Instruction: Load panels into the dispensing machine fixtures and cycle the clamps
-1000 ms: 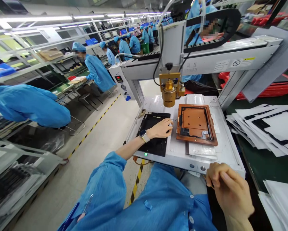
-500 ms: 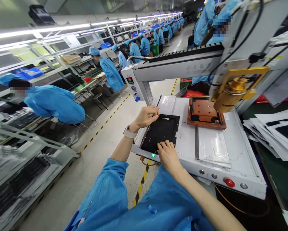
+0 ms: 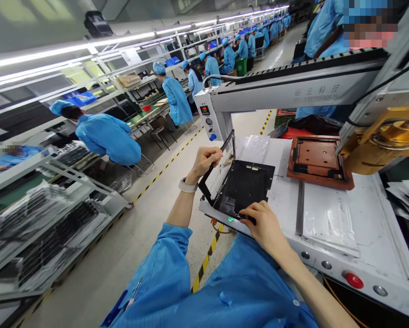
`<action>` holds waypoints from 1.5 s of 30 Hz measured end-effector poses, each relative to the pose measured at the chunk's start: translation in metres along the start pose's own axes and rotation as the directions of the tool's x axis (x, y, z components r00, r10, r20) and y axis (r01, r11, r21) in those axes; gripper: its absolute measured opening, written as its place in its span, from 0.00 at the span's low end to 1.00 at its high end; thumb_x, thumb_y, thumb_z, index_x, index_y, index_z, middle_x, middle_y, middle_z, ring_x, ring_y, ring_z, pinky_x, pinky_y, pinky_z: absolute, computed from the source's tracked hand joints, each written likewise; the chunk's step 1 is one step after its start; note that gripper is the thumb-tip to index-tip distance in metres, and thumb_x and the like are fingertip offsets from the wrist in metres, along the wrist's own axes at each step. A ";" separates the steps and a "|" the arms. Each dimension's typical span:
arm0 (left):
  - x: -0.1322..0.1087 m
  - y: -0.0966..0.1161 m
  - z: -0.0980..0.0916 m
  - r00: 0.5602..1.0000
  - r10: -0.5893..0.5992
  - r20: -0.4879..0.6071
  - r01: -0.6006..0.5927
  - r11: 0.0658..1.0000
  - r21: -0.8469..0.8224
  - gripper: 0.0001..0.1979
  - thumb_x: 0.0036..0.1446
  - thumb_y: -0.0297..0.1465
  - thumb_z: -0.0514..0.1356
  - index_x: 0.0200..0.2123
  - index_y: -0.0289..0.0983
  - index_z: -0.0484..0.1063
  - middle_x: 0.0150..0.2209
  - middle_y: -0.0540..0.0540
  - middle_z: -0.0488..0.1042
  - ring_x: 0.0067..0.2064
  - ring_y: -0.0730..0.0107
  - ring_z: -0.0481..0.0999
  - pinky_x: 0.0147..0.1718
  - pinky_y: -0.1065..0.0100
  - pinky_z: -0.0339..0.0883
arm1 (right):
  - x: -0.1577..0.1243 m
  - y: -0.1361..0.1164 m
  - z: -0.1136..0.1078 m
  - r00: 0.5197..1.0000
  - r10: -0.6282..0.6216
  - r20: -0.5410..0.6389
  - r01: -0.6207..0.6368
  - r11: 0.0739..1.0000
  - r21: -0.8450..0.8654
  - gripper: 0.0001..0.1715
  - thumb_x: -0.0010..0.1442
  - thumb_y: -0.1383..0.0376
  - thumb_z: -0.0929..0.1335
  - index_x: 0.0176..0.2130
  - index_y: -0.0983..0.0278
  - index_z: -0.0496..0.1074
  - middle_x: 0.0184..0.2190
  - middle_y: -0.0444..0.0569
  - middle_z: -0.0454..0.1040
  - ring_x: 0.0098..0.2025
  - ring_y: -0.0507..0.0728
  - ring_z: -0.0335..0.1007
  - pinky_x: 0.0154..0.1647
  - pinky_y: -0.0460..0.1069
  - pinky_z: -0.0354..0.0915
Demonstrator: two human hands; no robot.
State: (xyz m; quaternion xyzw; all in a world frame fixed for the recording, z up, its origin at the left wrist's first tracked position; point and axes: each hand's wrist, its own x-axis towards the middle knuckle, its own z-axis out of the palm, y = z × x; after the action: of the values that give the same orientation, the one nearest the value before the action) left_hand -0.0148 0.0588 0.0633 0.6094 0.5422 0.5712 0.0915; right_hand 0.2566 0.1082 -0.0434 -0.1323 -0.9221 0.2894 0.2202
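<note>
While the thin black frame (image 3: 228,141) is tipped up on edge along the left side of the black tray (image 3: 247,184), it is pinched at its upper rail between the closed thumb and fingers of the left hand (image 3: 204,160). By this hold at the rim the slender part is stopped from sagging, and its open middle is left untouched. The right hand (image 3: 264,225) is laid on the tray's near edge, just beside the green indicator light (image 3: 230,219), with its fingers bent down onto the black surface. Whether that edge is clasped or only pressed cannot be told, but the tray appears to be steadied by it against the white machine bed (image 3: 286,200), so that it is not dragged upward with the frame. A copper-coloured fixture (image 3: 319,161) is set well apart at the far right of the bed, near the brass dispensing head (image 3: 384,141), which is hung from the gantry beam (image 3: 293,89) clear of both hands. Benches to the left are attended by co-workers in blue coats (image 3: 105,136).
</note>
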 end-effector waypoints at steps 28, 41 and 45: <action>0.012 0.009 0.057 0.985 -0.134 0.113 0.137 0.990 -0.027 0.31 0.62 0.52 0.72 0.59 0.37 0.78 0.16 0.60 0.58 0.19 0.74 0.63 0.23 0.70 0.57 | -0.064 -0.045 -0.061 0.946 -0.143 -0.290 0.187 0.974 0.127 0.12 0.75 0.63 0.70 0.50 0.54 0.85 0.37 0.52 0.81 0.39 0.61 0.75 0.35 0.55 0.75; 0.013 0.009 0.056 0.984 -0.141 0.106 0.148 0.988 -0.053 0.31 0.59 0.52 0.74 0.57 0.39 0.79 0.16 0.60 0.57 0.19 0.76 0.60 0.23 0.70 0.59 | -0.063 -0.048 -0.058 0.936 -0.153 -0.318 0.199 0.973 0.118 0.10 0.75 0.64 0.71 0.51 0.56 0.84 0.37 0.51 0.80 0.39 0.59 0.74 0.35 0.53 0.75; 0.012 0.008 0.055 0.983 -0.167 0.081 0.175 0.979 -0.102 0.33 0.57 0.53 0.75 0.57 0.39 0.79 0.17 0.60 0.59 0.19 0.76 0.61 0.22 0.71 0.57 | -0.063 -0.045 -0.055 0.933 -0.166 -0.319 0.201 0.976 0.079 0.11 0.75 0.65 0.70 0.51 0.56 0.84 0.39 0.51 0.80 0.40 0.59 0.74 0.36 0.54 0.75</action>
State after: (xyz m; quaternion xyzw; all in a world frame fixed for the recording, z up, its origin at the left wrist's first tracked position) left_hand 0.0306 0.0931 0.0584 0.5746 0.5571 0.5677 0.1928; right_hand 0.3322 0.0752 0.0027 -0.0767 -0.8669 0.2938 0.3953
